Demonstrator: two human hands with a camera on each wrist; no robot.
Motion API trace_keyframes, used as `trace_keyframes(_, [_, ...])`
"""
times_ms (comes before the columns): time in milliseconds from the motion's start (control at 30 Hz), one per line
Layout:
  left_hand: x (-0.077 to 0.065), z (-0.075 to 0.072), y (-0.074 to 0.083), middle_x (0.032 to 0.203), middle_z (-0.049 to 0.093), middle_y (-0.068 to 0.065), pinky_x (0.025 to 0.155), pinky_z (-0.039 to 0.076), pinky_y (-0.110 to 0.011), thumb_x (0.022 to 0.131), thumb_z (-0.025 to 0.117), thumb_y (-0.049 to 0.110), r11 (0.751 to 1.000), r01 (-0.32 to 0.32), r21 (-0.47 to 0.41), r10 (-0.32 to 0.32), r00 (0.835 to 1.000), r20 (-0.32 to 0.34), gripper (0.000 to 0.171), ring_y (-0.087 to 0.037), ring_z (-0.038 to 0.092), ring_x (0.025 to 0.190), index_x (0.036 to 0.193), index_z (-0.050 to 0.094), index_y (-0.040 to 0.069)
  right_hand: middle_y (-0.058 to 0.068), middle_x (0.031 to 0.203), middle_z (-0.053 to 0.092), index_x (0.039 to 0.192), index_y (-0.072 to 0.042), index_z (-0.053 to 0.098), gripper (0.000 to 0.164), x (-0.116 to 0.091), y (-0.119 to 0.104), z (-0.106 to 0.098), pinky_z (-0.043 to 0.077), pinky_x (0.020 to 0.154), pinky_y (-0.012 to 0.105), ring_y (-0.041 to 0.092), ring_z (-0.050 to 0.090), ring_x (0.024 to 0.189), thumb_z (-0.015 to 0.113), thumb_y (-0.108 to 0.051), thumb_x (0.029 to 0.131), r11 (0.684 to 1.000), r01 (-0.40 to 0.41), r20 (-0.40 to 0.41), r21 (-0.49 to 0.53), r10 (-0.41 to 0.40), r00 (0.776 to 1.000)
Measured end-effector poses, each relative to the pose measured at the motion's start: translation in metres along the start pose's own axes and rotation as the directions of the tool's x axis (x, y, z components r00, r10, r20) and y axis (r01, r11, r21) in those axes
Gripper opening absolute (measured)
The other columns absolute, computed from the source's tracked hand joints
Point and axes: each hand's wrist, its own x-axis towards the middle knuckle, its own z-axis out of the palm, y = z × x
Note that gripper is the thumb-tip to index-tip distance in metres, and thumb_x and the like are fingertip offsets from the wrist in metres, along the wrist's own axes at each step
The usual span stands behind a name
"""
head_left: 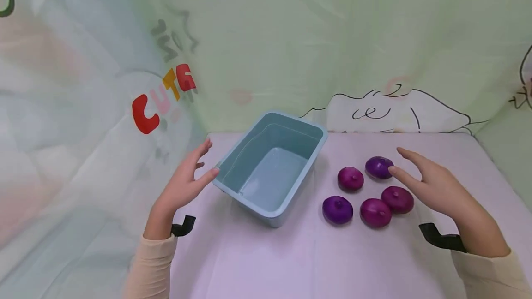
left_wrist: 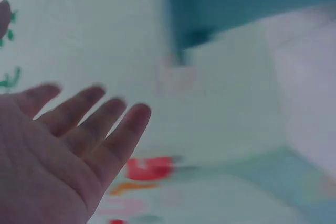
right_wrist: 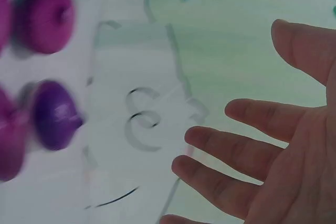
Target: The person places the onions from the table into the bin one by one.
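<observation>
Extending from a beige sleeve (head_left: 155, 262) with a black strap (head_left: 184, 227) at the wrist, the left hand (head_left: 180, 188) is found left of the blue tub (head_left: 272, 213), just beside its rim; grip wide, fingers spread. Right hand (head_left: 436, 190), similarly sleeved and strapped, is recorded well right of the tub, near the onions; grip wide, thumb apart from fingers, palm bare. All five purple onions (head_left: 337, 211) lie right of the tub on a white table (head_left: 257, 262): three reddish, two violet. One violet piece ranks among the nearest, the other farthest. Tub stands askew on the table, its inner floor visible. Behind it hangs a pale green curtain (head_left: 266, 36).
</observation>
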Motion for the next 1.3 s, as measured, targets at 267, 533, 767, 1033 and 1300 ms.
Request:
trace_keyframes(267, [-0.033, 0.041, -0.063, 0.164, 0.033, -0.013, 0.110, 0.040, -0.060, 0.100, 0.073, 0.033, 0.949, 0.191, -0.250, -0.212, 0.975, -0.060, 0.096, -0.036, 0.039, 0.146, 0.168, 0.007, 0.025, 0.043, 0.158, 0.018, 0.162, 0.007, 0.003, 0.110, -0.002, 0.063, 0.044, 0.024, 0.104, 0.079, 0.066, 0.020, 0.140, 0.073, -0.047, 0.097, 0.999, -0.046, 0.112, 0.018, 0.044, 0.993])
trace_keyframes(533, [-0.029, 0.071, -0.073, 0.153, 0.046, -0.017, 0.103, 0.046, -0.059, 0.103, 0.069, 0.024, 0.912, 0.184, -0.366, -0.225, 0.972, -0.072, 0.082, -0.039, 0.054, 0.132, 0.167, 0.019, 0.024, 0.047, 0.153, 0.021, 0.157, 0.017, 0.012, 0.109, -0.012, 0.089, 0.068, 0.022, 0.107, 0.078, 0.066, 0.020, 0.139, 0.083, -0.030, 0.090, 0.999, -0.021, 0.152, 0.046, 0.014, 0.988])
trace_keyframes(767, [-0.029, 0.080, -0.074, 0.156, 0.043, -0.017, 0.099, 0.050, -0.057, 0.106, 0.065, 0.020, 0.871, 0.167, -0.462, -0.214, 0.976, -0.050, 0.072, -0.042, 0.049, 0.136, 0.165, 0.026, 0.020, 0.049, 0.148, 0.027, 0.154, 0.021, 0.016, 0.105, -0.014, 0.098, 0.077, 0.026, 0.105, 0.077, 0.067, 0.026, 0.135, 0.084, -0.024, 0.088, 0.999, -0.032, 0.120, -0.019, 0.034, 0.992])
trace_keyframes(1033, [-0.035, 0.082, -0.072, 0.151, 0.049, -0.017, 0.097, 0.051, -0.056, 0.105, 0.065, 0.021, 0.868, 0.172, -0.465, -0.219, 0.974, -0.049, 0.062, -0.041, 0.052, 0.133, 0.160, 0.037, 0.013, 0.053, 0.135, 0.038, 0.144, 0.028, 0.025, 0.095, -0.012, 0.105, 0.080, 0.038, 0.094, 0.079, 0.069, 0.040, 0.122, 0.076, -0.035, 0.095, 0.976, -0.120, 0.084, -0.184, 0.137, 0.987])
trace_keyframes(1300, [-0.036, 0.084, -0.072, 0.148, 0.052, -0.018, 0.100, 0.052, -0.044, 0.106, 0.064, 0.023, 0.859, 0.175, -0.480, -0.223, 0.974, -0.045, 0.056, -0.038, 0.053, 0.132, 0.157, 0.042, 0.010, 0.047, 0.121, 0.052, 0.133, 0.026, 0.037, 0.093, -0.013, 0.107, 0.079, 0.049, 0.080, 0.071, 0.061, 0.056, 0.106, 0.071, -0.052, 0.095, 0.957, -0.217, 0.049, -0.194, 0.230, 0.972])
